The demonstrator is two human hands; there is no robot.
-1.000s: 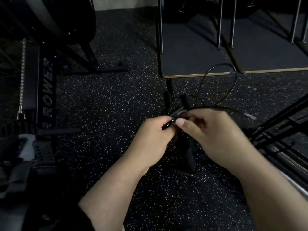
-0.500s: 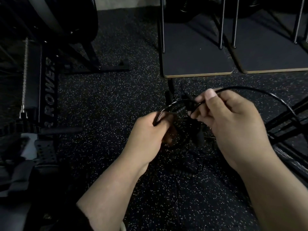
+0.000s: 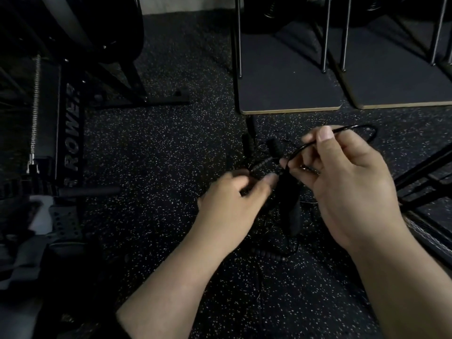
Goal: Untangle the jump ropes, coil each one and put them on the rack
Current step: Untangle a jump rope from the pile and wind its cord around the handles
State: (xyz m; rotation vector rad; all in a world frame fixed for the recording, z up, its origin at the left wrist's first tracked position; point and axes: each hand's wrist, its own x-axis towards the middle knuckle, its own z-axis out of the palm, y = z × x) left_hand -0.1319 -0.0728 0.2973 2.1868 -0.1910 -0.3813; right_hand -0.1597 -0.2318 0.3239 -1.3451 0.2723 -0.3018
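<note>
Pinching a thin glossy black cord loop (image 3: 352, 129), the right hand (image 3: 347, 182) lifts it above the tangled black jump ropes (image 3: 276, 167) on speckled rubber flooring (image 3: 159, 148); the left hand (image 3: 234, 204) pinches a beaded black strand (image 3: 260, 165) (blurred) beside that tangle. Pulling harder risks cinching knots.

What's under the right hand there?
Under the right hand a black handle and beaded rope lie tangled on the floor; the knot itself is covered.
</note>
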